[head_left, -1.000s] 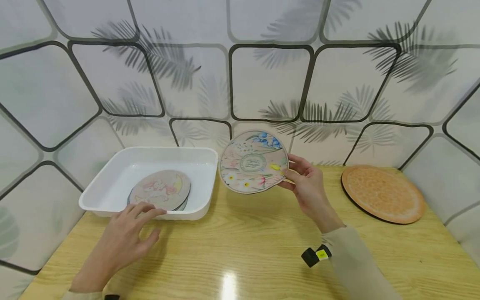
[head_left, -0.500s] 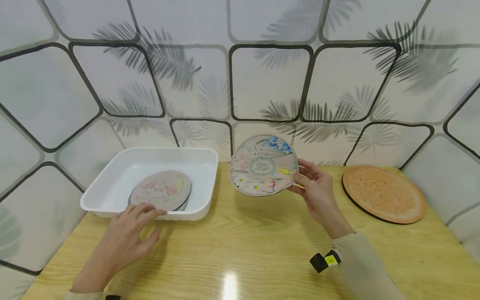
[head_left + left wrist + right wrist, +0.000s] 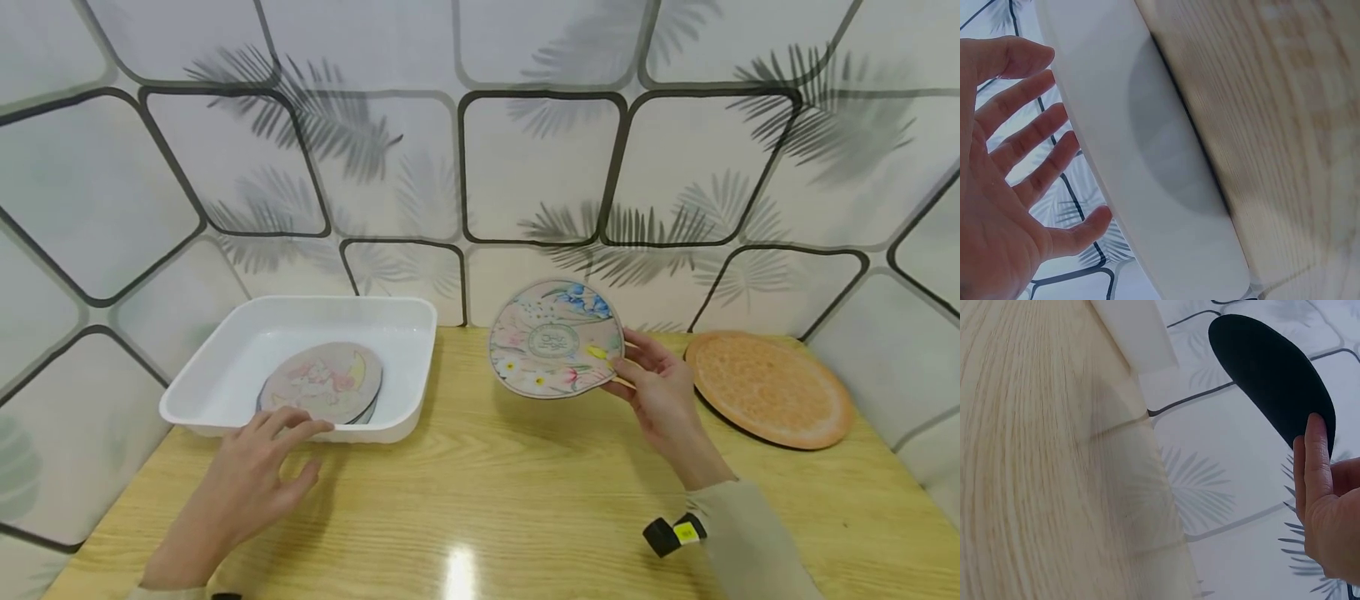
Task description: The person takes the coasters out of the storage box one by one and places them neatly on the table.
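Note:
My right hand (image 3: 663, 400) pinches the edge of a round flower-print mouse pad (image 3: 517, 329), thumb on the printed face and fingers behind. The mouse pad is tilted up above the table, and its black underside (image 3: 1272, 369) shows in the right wrist view. My left hand (image 3: 251, 483) rests its loosely spread fingertips on the near rim of a white plastic tray (image 3: 225, 350); the left wrist view shows these fingers (image 3: 1035, 140) against the tray's outer wall (image 3: 1104, 125). Inside the tray lies a pink round mouse pad (image 3: 318, 383) with a moon print, on top of at least one more.
An orange-slice round mouse pad (image 3: 768, 387) lies at the right on the wooden table (image 3: 480, 500), just past my right hand. Behind the table stands a wall covering (image 3: 540, 167) with black outlines and leaf prints.
My right hand has carried the flower-print mouse pad to the right and slightly down, away from the tray. My left hand has stayed at the tray's rim.

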Demonstrator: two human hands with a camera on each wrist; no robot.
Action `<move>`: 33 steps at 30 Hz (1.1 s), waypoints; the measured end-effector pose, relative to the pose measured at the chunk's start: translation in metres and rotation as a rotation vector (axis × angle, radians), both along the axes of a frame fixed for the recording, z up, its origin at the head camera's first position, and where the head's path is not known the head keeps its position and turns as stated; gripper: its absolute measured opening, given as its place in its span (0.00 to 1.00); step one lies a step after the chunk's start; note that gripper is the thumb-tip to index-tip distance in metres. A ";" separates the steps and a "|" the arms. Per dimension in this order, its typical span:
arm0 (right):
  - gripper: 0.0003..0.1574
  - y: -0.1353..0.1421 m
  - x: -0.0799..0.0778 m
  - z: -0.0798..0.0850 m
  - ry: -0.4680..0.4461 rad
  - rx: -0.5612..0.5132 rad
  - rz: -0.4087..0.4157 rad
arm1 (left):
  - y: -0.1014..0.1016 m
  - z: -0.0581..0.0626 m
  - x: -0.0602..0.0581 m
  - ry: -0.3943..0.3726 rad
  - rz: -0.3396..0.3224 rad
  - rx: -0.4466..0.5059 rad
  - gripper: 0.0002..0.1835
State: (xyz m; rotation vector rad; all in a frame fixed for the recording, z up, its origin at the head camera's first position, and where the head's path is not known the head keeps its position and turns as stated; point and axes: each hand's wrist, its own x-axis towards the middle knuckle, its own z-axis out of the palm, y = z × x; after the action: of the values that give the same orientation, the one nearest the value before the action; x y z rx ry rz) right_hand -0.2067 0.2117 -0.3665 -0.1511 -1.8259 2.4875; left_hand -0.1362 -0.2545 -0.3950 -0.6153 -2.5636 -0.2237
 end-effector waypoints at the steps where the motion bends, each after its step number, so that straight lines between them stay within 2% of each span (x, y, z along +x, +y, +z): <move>1: 0.28 0.001 0.001 -0.001 -0.001 0.001 -0.001 | 0.000 0.000 0.000 0.000 -0.001 0.001 0.23; 8: 0.25 0.009 0.004 -0.004 0.008 -0.006 0.000 | 0.001 0.000 -0.001 0.023 -0.020 0.015 0.24; 19: 0.32 0.027 0.004 -0.013 0.004 0.017 -0.023 | 0.001 0.000 0.000 -0.003 -0.009 0.022 0.24; 33: 0.27 0.051 0.004 -0.020 0.005 -0.039 -0.054 | 0.002 0.001 0.000 -0.019 0.001 0.029 0.24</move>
State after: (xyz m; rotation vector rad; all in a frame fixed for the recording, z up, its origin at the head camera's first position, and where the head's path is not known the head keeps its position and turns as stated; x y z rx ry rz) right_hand -0.2023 0.2627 -0.3864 -0.1927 -1.7475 2.4853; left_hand -0.1357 -0.2525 -0.3938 -0.6046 -2.5745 -0.2672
